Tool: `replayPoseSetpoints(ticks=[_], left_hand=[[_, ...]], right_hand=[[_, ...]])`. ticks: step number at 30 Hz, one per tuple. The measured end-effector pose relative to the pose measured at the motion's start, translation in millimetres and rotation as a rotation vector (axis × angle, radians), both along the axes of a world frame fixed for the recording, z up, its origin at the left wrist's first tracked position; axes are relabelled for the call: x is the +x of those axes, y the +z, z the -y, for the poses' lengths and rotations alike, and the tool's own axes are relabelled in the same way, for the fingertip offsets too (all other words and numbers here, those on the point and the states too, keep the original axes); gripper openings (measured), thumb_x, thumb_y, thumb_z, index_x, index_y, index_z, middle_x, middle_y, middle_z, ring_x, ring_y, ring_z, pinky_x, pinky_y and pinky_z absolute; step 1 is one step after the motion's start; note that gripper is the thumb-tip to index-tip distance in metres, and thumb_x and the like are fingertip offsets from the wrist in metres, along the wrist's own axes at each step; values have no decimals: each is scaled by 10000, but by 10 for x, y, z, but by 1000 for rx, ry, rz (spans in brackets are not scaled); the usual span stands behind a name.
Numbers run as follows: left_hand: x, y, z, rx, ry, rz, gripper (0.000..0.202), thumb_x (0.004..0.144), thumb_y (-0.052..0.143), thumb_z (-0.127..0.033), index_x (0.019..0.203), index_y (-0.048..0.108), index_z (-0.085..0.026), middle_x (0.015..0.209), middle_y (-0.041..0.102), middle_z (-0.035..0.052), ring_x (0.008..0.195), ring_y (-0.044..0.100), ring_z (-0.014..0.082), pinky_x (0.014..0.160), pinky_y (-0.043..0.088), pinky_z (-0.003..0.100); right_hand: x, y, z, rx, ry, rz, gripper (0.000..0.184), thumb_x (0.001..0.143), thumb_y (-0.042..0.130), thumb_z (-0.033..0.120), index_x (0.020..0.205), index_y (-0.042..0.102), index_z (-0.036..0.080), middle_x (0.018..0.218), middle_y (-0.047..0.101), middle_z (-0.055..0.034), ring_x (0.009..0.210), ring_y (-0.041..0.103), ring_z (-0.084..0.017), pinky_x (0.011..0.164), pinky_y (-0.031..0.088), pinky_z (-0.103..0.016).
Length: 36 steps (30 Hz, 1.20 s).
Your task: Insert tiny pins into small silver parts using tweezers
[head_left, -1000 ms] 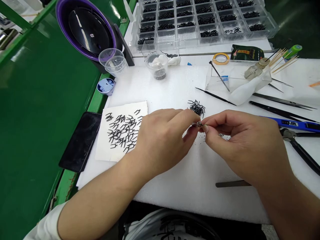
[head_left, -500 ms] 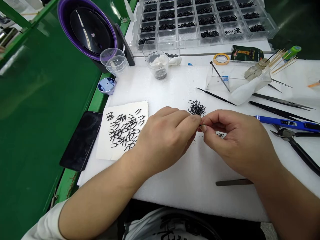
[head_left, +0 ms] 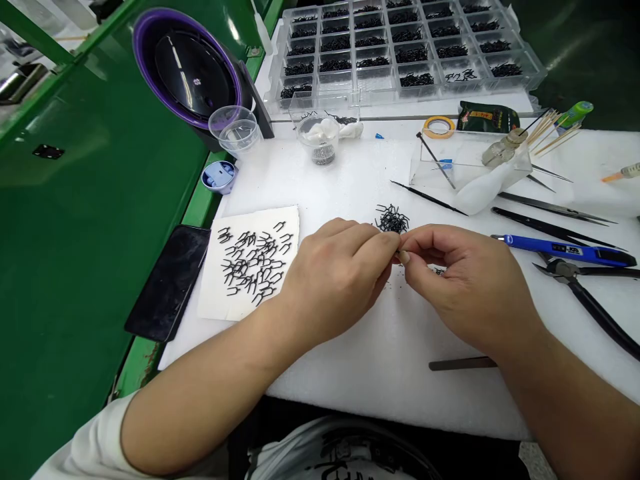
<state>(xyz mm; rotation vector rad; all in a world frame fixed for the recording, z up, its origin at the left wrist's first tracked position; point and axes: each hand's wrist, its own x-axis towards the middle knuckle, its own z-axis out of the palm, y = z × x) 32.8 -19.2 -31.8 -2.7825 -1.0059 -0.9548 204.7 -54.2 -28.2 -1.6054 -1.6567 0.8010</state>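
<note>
My left hand (head_left: 336, 273) and my right hand (head_left: 463, 283) meet fingertip to fingertip over the white foam mat (head_left: 380, 347). Both are pinched shut on a tiny part between them, too small to name. Just behind the fingertips lies a small heap of black wire pieces (head_left: 393, 219). To the left, a white paper sheet (head_left: 250, 263) carries several black forked pieces spread out.
A black phone (head_left: 169, 280) lies at the mat's left edge. Tweezers (head_left: 550, 208), a blue-handled tool (head_left: 565, 250) and pliers (head_left: 585, 293) lie at the right. A metal strip (head_left: 460, 364) lies near my right wrist. At the back stand a compartment box (head_left: 405, 50), cups (head_left: 235, 128) and a purple-rimmed dish (head_left: 187, 63).
My fingertips have closed tighter together and the small metal part seen a second ago is now hidden between them. The view has shifted slightly.
</note>
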Motion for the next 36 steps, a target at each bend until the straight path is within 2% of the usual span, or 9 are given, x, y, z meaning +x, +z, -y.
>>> replayPoseSetpoints(ticks=[5, 14, 22, 36], left_hand=[[4, -7, -4, 22, -4, 11, 143, 903, 582, -113, 897, 725, -113, 771, 690, 13, 717, 645, 155, 648, 478, 287], [14, -8, -14, 4, -1, 18, 137, 876, 586, -87, 883, 719, -123, 767, 682, 10, 699, 619, 153, 640, 465, 290], [5, -20, -10, -13, -3, 22, 120, 842, 611, -68, 879, 712, -119, 771, 675, 6, 697, 614, 159, 635, 460, 298], [14, -33, -1, -65, 3, 28, 156, 813, 613, -33, 898, 708, -123, 782, 663, 4, 717, 607, 161, 664, 461, 296]], right_hand=[[0, 6, -3, -51, -13, -51, 135, 823, 605, 178, 856, 731, 215, 765, 701, 70, 641, 620, -73, 564, 441, -167], [5, -1, -2, -64, -9, -72, 114, 817, 603, 175, 820, 715, 197, 792, 706, 45, 687, 640, -90, 605, 461, -184], [-2, -22, -24, -79, -12, -78, 111, 815, 615, 207, 818, 719, 245, 769, 688, 102, 681, 629, -27, 601, 451, -90], [6, 7, -32, -113, -20, -73, 116, 796, 609, 208, 790, 715, 254, 746, 690, 95, 650, 618, -48, 569, 455, -119]])
